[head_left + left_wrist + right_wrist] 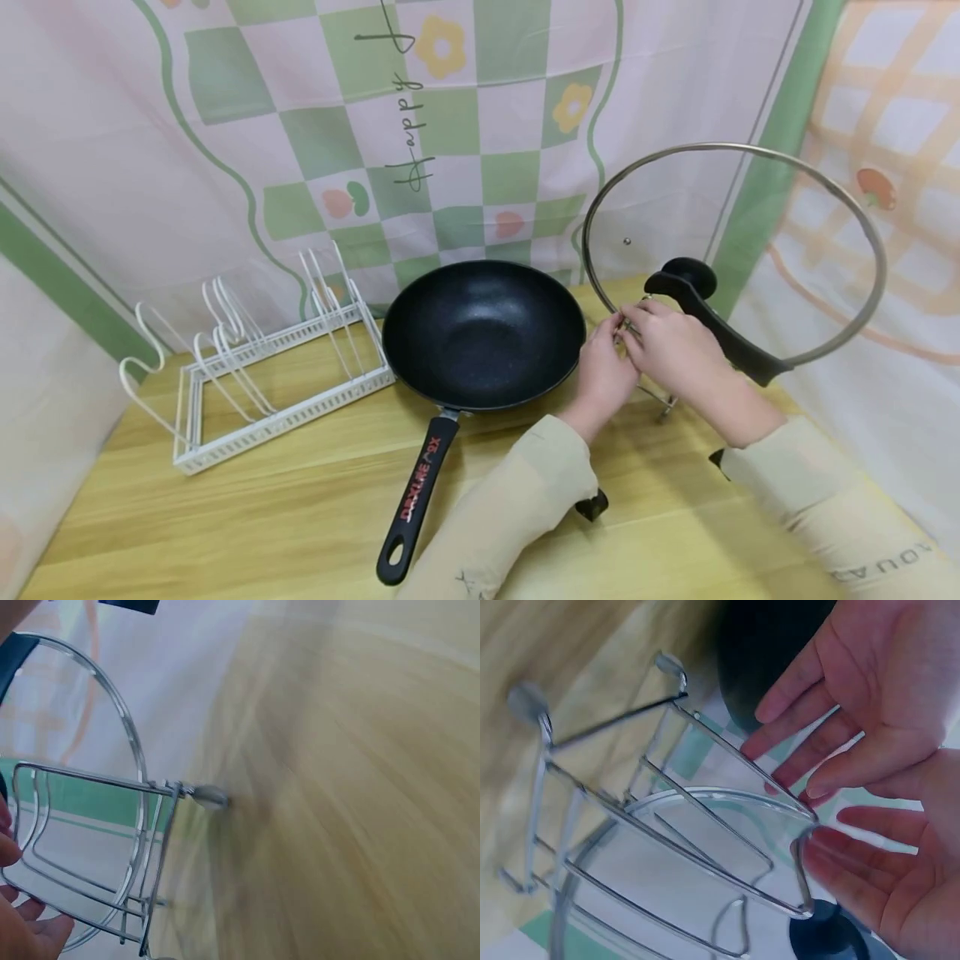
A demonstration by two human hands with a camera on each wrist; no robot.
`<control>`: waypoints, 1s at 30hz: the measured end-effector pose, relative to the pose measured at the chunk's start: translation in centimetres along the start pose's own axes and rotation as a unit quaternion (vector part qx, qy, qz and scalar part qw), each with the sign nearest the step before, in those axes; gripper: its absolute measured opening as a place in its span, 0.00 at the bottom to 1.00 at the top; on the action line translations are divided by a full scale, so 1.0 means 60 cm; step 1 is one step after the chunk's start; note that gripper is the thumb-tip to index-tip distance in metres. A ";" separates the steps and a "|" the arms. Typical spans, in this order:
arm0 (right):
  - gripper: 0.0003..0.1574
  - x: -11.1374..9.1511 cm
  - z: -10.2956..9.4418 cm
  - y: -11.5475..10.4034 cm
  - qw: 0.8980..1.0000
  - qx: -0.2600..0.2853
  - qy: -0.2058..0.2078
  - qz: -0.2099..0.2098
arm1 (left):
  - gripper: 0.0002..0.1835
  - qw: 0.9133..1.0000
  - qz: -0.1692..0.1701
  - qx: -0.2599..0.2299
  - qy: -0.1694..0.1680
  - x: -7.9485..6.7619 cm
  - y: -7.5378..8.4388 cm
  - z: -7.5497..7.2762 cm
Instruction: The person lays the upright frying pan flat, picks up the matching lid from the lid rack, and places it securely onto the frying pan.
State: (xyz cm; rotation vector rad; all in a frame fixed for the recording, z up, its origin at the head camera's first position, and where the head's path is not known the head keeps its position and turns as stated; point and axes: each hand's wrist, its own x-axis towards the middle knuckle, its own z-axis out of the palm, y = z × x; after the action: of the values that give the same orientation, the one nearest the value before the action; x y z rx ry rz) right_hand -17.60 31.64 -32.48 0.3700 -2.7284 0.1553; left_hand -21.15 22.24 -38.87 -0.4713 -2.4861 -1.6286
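A chrome wire lid rack (682, 844) stands on the wooden table, mostly covered by the hands in the head view. My left hand (606, 371) and right hand (675, 346) meet at its upper end, fingertips pinching the wire there. Leaning upright in the rack is a round glass lid (877, 250) with a metal rim and a black handle (693, 296). The rack's wire frame (90, 776) and one rounded foot (210, 797) show in the left wrist view. Just left of the hands sits a black wok (483, 337).
The wok's long handle (416, 500) points toward the front edge. At left stands a white rack (285, 425) with wire dividers. Behind the table (262, 517) hangs a checkered curtain (442, 125). Small black pieces (592, 505) show by the cuffs.
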 end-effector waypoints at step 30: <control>0.16 0.033 -0.057 0.054 0.981 0.048 0.145 -0.116 | 0.18 0.988 -0.045 -0.143 0.039 0.008 0.021 0.007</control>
State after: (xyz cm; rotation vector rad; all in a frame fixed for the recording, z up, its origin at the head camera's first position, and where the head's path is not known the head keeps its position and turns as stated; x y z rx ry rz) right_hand -19.04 34.83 -28.76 0.6362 -2.3758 0.2564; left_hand -21.13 23.15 -37.79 -0.3228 -2.2570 -2.0109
